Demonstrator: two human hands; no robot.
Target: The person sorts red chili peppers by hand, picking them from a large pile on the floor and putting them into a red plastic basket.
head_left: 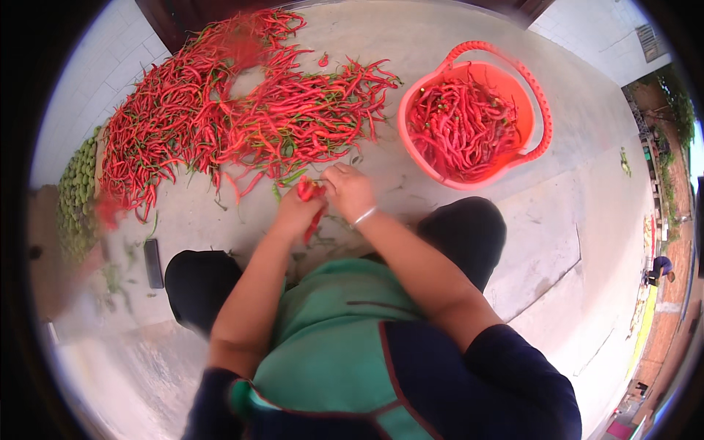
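My left hand (295,214) is closed around a few red chili peppers (314,224), their tips hanging below the fist. Close beside it, my right hand (350,191) has its fingers pinched together at the stem ends; what lies between them is too small to make out. Just beyond both hands spreads a large heap of red chili peppers (172,110) with green stems, reaching back toward the wall. To the right stands an orange-red plastic basket (411,139) with its handle up, partly filled with red chili peppers (463,125).
A dark phone (153,263) lies on the concrete floor (543,220) left of my knee. Green produce (77,194) is heaped at the far left. Bits of green stem are scattered around. Far right, another person (662,270) bends over outdoors.
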